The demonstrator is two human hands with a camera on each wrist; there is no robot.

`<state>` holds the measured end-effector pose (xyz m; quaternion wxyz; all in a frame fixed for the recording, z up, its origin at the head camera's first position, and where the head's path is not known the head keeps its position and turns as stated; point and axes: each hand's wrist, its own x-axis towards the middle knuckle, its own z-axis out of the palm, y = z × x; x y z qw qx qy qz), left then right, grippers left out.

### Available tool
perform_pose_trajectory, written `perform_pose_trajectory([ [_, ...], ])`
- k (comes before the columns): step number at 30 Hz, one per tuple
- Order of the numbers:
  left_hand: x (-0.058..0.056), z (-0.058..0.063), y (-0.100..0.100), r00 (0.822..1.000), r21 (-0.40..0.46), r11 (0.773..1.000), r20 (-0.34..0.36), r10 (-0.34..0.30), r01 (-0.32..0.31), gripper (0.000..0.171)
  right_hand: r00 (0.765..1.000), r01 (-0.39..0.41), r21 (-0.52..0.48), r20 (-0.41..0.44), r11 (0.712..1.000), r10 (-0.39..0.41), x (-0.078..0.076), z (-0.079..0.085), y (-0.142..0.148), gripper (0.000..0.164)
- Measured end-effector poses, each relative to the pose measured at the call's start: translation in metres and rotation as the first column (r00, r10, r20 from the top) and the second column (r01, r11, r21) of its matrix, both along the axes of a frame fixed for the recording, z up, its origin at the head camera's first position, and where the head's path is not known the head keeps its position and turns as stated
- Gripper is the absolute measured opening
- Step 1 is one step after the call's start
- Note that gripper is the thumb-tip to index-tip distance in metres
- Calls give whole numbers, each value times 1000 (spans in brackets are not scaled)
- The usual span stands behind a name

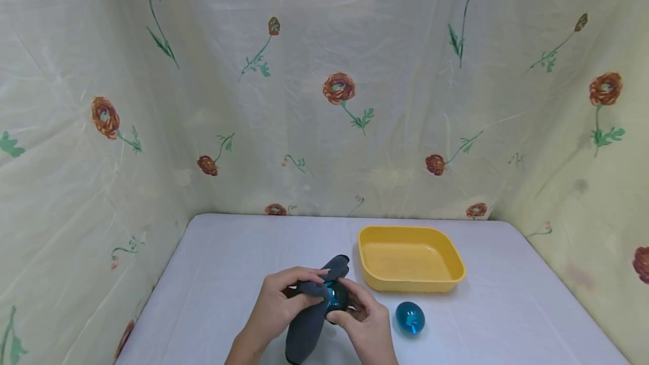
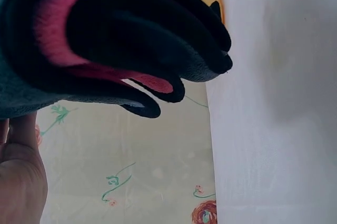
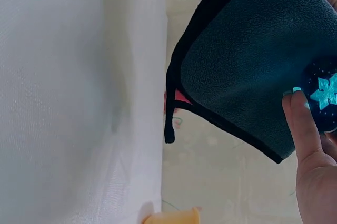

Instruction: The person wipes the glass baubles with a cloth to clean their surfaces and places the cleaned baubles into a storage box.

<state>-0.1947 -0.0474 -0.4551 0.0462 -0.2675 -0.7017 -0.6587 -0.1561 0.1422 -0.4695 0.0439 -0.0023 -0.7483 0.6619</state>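
My left hand (image 1: 278,303) grips a folded dark grey cloth (image 1: 306,332) against a glossy dark blue ball (image 1: 337,297). The right hand (image 1: 368,321) holds that ball from its other side, thumb and fingers curled about it. A pale snowflake on the ball (image 3: 326,93) shows in the right wrist view, fingertips at its edge and the cloth (image 3: 242,58) behind. Black edging and a pink inner side mark the cloth (image 2: 142,32) in the left wrist view, where part of the left hand (image 2: 21,179) appears. Another shiny blue ball (image 1: 410,318) lies on the table, right of the right hand.
Behind that loose ball stands a shallow yellow tray (image 1: 413,285) on the white-covered table (image 1: 243,241). Flower-printed sheeting (image 1: 385,32) rises along the back and both sides of the table.
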Motion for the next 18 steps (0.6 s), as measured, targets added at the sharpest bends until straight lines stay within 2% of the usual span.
perform_pose_trajectory([
  [9,0,1,0,999,-21,999,30,26,-25,20,999,-17,-9,35,1000,17,2,4,-1,63],
  [18,-2,3,0,997,-57,997,54,54,-51,20,1000,-19,-2,-18,1000,19,4,3,-3,63],
])
